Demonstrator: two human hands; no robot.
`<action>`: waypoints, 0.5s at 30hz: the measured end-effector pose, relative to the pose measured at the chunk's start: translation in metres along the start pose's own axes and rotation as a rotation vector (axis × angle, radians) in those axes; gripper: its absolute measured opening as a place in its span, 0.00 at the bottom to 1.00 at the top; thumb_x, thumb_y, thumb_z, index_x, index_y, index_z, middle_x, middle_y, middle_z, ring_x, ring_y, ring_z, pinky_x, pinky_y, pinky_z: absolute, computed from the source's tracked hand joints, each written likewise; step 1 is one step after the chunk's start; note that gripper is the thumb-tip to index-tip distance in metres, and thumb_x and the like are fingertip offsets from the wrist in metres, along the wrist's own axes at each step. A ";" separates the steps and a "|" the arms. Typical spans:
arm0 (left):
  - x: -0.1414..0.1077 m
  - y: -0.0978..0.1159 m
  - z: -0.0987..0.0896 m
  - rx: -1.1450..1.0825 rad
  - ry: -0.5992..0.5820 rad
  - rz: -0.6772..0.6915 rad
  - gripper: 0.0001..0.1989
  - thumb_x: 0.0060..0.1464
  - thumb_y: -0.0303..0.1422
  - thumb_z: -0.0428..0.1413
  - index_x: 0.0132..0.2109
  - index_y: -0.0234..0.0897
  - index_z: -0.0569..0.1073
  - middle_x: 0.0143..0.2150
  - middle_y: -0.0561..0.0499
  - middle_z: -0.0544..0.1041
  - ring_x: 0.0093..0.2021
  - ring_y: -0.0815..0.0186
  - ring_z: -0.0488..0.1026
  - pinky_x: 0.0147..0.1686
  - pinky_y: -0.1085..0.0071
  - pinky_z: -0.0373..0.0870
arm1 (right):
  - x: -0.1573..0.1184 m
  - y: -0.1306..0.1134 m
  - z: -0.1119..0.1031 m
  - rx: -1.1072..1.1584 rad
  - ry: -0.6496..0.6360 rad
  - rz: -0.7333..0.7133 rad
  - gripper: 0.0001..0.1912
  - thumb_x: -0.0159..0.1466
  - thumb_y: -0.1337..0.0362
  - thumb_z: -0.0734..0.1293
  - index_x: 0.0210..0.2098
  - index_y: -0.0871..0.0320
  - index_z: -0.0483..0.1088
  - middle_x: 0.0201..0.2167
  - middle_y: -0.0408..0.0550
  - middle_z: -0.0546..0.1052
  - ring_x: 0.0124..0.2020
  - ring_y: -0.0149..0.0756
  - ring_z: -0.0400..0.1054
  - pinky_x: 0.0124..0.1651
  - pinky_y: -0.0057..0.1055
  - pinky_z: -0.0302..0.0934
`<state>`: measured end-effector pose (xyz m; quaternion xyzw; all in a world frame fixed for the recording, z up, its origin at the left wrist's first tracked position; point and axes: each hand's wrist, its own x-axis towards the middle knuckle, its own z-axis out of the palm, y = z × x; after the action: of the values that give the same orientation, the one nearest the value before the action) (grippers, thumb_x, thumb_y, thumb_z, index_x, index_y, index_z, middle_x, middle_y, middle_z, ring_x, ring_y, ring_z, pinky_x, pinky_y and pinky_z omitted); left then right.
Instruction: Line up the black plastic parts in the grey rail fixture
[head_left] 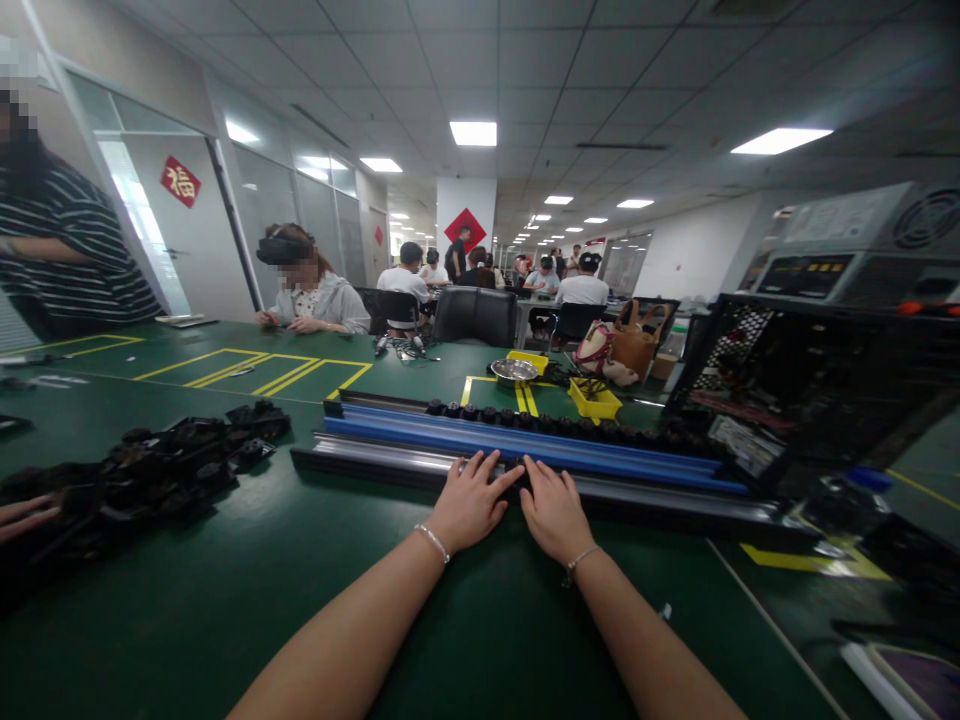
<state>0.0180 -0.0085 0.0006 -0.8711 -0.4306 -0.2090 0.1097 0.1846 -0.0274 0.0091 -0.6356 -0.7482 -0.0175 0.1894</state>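
A long black rail with a silvery channel (405,463) lies across the green table, and a blue rail (600,453) runs behind it. My left hand (471,503) rests on the near rail with its fingers spread. Just to its right, my right hand (553,510) touches the same rail, fingers apart and pointing forward. A small black piece (514,467) shows between the fingertips of both hands. A row of small black parts (487,413) stands along the far side of the blue rail.
Piled black parts (172,465) lie at left, near another person's hand (28,515). An open computer case (795,390) and a blue-capped bottle (847,500) stand at right. Beyond the rails are a metal bowl (514,370) and a yellow tray (594,402).
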 end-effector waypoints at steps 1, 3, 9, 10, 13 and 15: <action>0.000 0.001 0.000 0.004 -0.002 0.002 0.29 0.58 0.40 0.48 0.64 0.57 0.50 0.65 0.47 0.56 0.62 0.52 0.55 0.56 0.48 0.54 | 0.000 0.000 0.000 0.004 0.006 0.004 0.27 0.64 0.63 0.50 0.62 0.62 0.53 0.61 0.54 0.61 0.63 0.37 0.51 0.64 0.45 0.37; 0.001 0.003 0.002 0.014 -0.005 0.006 0.29 0.57 0.40 0.49 0.64 0.58 0.50 0.66 0.47 0.53 0.62 0.51 0.54 0.57 0.49 0.53 | 0.000 0.001 0.001 0.010 0.013 0.010 0.27 0.64 0.64 0.50 0.62 0.63 0.53 0.61 0.54 0.60 0.63 0.37 0.50 0.64 0.44 0.37; 0.003 0.018 0.006 0.030 0.022 -0.044 0.30 0.56 0.42 0.50 0.64 0.58 0.50 0.67 0.44 0.49 0.63 0.47 0.51 0.58 0.47 0.50 | 0.002 0.004 -0.002 0.003 -0.023 0.002 0.27 0.61 0.67 0.52 0.60 0.62 0.56 0.61 0.52 0.62 0.63 0.36 0.50 0.64 0.42 0.38; 0.003 0.019 0.007 0.032 0.023 -0.058 0.31 0.56 0.42 0.51 0.64 0.58 0.49 0.67 0.44 0.49 0.63 0.47 0.51 0.58 0.46 0.49 | 0.003 0.005 -0.002 0.002 -0.031 0.007 0.28 0.60 0.67 0.52 0.60 0.62 0.57 0.60 0.52 0.62 0.63 0.36 0.50 0.64 0.41 0.39; 0.004 0.021 0.006 0.037 0.009 -0.072 0.31 0.56 0.42 0.51 0.64 0.58 0.50 0.67 0.44 0.50 0.63 0.47 0.52 0.57 0.45 0.49 | 0.003 0.011 -0.004 -0.032 -0.032 0.027 0.27 0.60 0.64 0.55 0.59 0.55 0.59 0.61 0.49 0.62 0.63 0.39 0.49 0.64 0.46 0.38; 0.004 0.022 0.006 0.039 -0.007 -0.074 0.29 0.56 0.43 0.50 0.63 0.59 0.52 0.67 0.45 0.50 0.63 0.46 0.52 0.57 0.44 0.49 | 0.002 0.016 -0.004 -0.079 -0.008 0.036 0.26 0.59 0.60 0.59 0.57 0.50 0.62 0.63 0.47 0.57 0.64 0.43 0.48 0.63 0.50 0.38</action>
<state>0.0391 -0.0168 -0.0028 -0.8529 -0.4670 -0.2014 0.1175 0.2009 -0.0230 0.0097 -0.6558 -0.7362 -0.0411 0.1618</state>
